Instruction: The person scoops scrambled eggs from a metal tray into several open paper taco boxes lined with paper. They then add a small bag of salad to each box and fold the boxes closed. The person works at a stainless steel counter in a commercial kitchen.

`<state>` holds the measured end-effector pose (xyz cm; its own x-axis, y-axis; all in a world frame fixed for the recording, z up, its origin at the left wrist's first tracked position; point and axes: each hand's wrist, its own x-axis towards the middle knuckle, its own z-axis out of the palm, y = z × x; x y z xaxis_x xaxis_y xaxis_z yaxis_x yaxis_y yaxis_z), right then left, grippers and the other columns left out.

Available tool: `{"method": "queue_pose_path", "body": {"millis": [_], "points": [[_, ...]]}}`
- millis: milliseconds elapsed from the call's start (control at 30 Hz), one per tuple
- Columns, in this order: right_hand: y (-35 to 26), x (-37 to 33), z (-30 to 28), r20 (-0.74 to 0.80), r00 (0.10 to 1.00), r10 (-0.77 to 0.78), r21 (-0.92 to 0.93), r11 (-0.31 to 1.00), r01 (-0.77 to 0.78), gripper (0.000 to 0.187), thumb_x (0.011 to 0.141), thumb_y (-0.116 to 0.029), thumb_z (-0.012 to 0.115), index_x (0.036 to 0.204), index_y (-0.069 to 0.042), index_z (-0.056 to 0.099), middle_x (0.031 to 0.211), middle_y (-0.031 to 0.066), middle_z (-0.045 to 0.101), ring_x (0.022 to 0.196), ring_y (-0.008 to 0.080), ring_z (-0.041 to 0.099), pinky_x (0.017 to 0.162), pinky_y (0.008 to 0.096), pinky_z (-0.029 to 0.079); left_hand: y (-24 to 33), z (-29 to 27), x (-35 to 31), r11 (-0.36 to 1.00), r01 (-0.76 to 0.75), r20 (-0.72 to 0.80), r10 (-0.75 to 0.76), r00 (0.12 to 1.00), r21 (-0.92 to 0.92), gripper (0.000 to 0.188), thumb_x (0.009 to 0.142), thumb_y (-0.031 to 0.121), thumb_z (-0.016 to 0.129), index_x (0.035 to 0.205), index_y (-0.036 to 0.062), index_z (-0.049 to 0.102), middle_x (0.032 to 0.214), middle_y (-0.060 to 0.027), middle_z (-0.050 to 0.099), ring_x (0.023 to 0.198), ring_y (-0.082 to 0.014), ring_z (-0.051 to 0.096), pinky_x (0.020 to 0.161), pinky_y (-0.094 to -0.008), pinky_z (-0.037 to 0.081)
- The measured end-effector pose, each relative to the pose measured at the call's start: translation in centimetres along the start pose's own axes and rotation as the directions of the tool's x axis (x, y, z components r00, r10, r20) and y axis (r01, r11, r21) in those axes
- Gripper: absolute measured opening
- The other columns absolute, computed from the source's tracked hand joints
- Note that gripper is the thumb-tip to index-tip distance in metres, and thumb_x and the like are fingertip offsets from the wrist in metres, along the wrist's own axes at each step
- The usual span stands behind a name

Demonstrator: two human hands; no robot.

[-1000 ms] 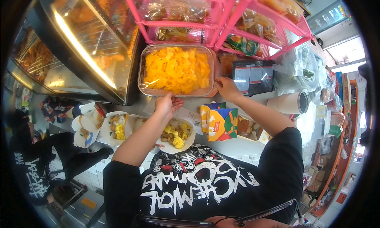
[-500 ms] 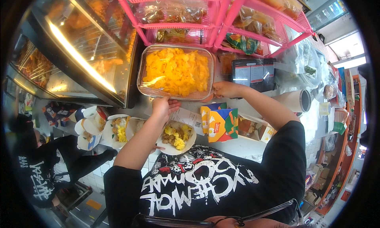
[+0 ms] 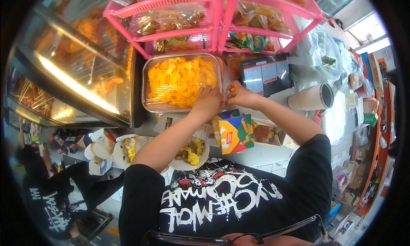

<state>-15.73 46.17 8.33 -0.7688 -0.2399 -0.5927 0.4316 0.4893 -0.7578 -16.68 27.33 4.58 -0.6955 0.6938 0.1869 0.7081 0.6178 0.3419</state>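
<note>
Head view, tray [image 3: 181, 81] touching both hands [image 3: 208, 101]

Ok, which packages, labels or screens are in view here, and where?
Clear tray of yellow food, film-covered: centre counter, both hands at its near right corner.
Orange-yellow-green carton: below the hands.
Dark panel with white labels: right of tray.
Bagged snacks: pink racks behind.

Bright daylight from upper right, blown out. Warm lamp strip glare in glass display case [image 3: 77, 83]. Cling film on yellow food tray [image 3: 181, 81] shiny. Heavy fisheye bend, black vignette at rim; edges soft.
</note>
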Motion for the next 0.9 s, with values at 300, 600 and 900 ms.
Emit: {"method": "queue_pose_path", "body": {"millis": [300, 600, 900], "points": [[0.7, 1.5, 0.7, -0.079, 0.965, -0.249, -0.305, 0.928, 0.215, 0.058, 0.069, -0.019, 0.079, 0.111, 0.0, 0.043, 0.098, 0.0171, 0.063, 0.097, 0.0293, 0.061, 0.085, 0.0347, 0.047, -2.3, 0.8, -0.1, 0.649, 0.401, 0.155, -0.403, 0.902, -0.646, 0.023, 0.091, 0.025, 0.061, 0.085, 0.0033, 0.062, 0.08, -0.0072, 0.059, 0.077, -0.0236, 0.057, 0.071, -0.0375, 0.047], [-0.4, 3.9, 1.6, -0.046, 0.995, -0.085, -0.433, 0.9, 0.057, 0.061, 0.069, -0.026, 0.083, 0.111, 0.0, 0.047, 0.105, 0.0197, 0.062, 0.101, 0.0331, 0.06, 0.084, 0.0368, 0.048, -3.8, -1.9, 1.9, 0.581, 0.56, 0.397, -0.395, 0.828, -0.591, 0.027, 0.093, 0.024, 0.056, 0.077, 0.0017, 0.057, 0.071, -0.0104, 0.057, 0.063, -0.0234, 0.055, 0.059, -0.0351, 0.045], [-1.9, 2.8, 1.4, -0.072, 0.992, -0.099, -0.421, 0.905, 0.06, 0.062, 0.069, -0.024, 0.08, 0.118, 0.001, 0.053, 0.113, 0.0243, 0.063, 0.108, 0.0369, 0.06, 0.09, 0.04, 0.048, -6.5, -6.8, 3.6, 0.984, 0.049, -0.258, -0.004, 0.966, 0.169, 0.005, 0.073, 0.009, 0.057, 0.078, 0.0086, 0.055, 0.073, -0.0111, 0.061, 0.067, -0.0323, 0.062, 0.059, -0.0436, 0.049]]}}
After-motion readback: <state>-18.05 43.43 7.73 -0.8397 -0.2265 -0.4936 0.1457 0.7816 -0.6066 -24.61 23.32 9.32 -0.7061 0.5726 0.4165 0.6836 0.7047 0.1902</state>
